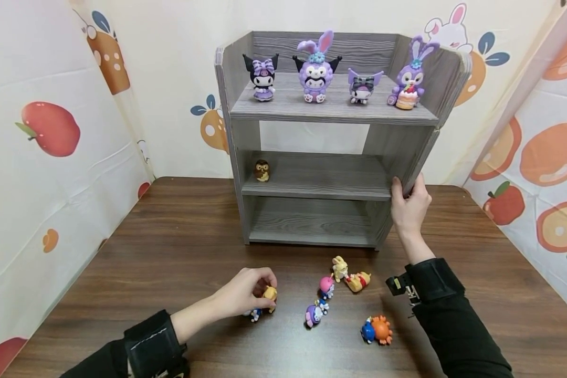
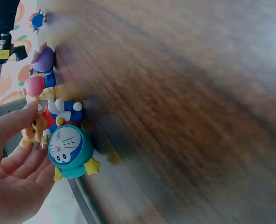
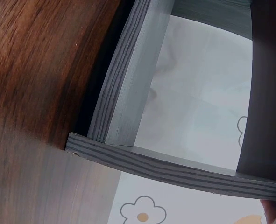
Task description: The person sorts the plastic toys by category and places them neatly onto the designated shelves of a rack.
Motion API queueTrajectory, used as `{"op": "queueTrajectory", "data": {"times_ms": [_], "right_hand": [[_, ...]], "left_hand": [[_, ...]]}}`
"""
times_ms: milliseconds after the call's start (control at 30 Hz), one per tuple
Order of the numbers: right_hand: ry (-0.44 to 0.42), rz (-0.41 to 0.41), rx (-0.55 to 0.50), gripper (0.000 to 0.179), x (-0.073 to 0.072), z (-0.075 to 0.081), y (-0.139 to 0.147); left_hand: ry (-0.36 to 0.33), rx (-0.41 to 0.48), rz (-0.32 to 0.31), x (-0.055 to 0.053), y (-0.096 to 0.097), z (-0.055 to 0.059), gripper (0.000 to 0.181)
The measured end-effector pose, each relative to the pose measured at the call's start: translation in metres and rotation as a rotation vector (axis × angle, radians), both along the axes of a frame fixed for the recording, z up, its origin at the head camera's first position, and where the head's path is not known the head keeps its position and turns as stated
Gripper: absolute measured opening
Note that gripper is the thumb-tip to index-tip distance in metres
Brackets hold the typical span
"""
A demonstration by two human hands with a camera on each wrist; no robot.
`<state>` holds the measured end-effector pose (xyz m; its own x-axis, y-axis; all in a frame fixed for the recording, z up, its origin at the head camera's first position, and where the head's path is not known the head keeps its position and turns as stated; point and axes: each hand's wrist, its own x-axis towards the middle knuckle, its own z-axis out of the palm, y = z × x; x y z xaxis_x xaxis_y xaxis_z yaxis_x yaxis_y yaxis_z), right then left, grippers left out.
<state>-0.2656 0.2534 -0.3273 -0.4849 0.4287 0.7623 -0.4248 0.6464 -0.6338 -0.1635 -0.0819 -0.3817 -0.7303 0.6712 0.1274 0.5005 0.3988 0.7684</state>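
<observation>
My left hand [image 1: 243, 294] pinches a small yellow bear figurine [image 1: 270, 296] in a red shirt, low over the table. In the left wrist view, a blue-and-white cat figurine [image 2: 67, 149] with yellow stars stands right beside the bear, partly covering it. With my right hand [image 1: 410, 207] I grip the right side panel of a grey wooden shelf [image 1: 316, 176], thumb at its front edge. Only a bit of that hand shows in the right wrist view, at the panel's outer side. On the middle board, at the left, stands a brown owl figurine [image 1: 262, 170].
Several purple-toned figurines line the top board, among them a rabbit-eared one [image 1: 315, 79]. Loose on the table lie a yellow rabbit [image 1: 339, 268], another bear [image 1: 358, 282], a pink-headed figurine [image 1: 327, 286], a purple one [image 1: 313, 315] and an orange crab-like piece [image 1: 382, 329].
</observation>
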Motion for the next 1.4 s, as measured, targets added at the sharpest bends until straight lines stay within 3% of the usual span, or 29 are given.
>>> {"op": "queueTrajectory", "data": {"times_ms": [100, 167, 333, 467, 600, 733, 867, 1033, 1200, 1400], "right_hand": [[-0.001, 0.002, 0.001, 0.023, 0.0, 0.0, 0.0], [0.0, 0.002, -0.003, 0.023, 0.0, 0.0, 0.0], [0.005, -0.001, 0.001, 0.022, 0.0, 0.0, 0.001], [0.007, -0.001, -0.001, 0.022, 0.0, 0.001, 0.001], [0.005, 0.002, -0.005, 0.022, 0.0, 0.001, 0.001], [0.006, 0.004, -0.004, 0.023, 0.0, 0.0, 0.002], [0.012, 0.006, 0.008, 0.023, 0.001, 0.0, 0.002], [0.009, 0.007, 0.01, 0.023, 0.002, -0.001, 0.002], [0.002, 0.011, 0.0, 0.024, 0.001, -0.001, 0.001], [0.018, 0.022, 0.009, 0.023, 0.0, -0.001, 0.0]], "left_hand": [[0.043, -0.033, -0.01, 0.003, -0.001, 0.001, 0.021], [0.114, -0.073, -0.01, 0.005, 0.0, 0.002, 0.021], [0.392, -0.245, -0.005, 0.011, 0.001, 0.009, 0.032], [0.596, -0.379, -0.052, 0.016, 0.005, 0.014, 0.038], [0.714, -0.461, -0.09, 0.017, 0.008, 0.013, 0.034], [0.798, -0.479, -0.086, 0.018, 0.009, 0.01, 0.029], [0.847, -0.457, -0.07, 0.017, 0.01, 0.007, 0.023], [0.829, -0.44, -0.052, 0.017, 0.012, 0.008, 0.019], [0.802, -0.424, 0.002, 0.018, 0.015, 0.015, 0.018], [0.815, -0.343, 0.085, 0.016, 0.022, 0.03, 0.023]]}}
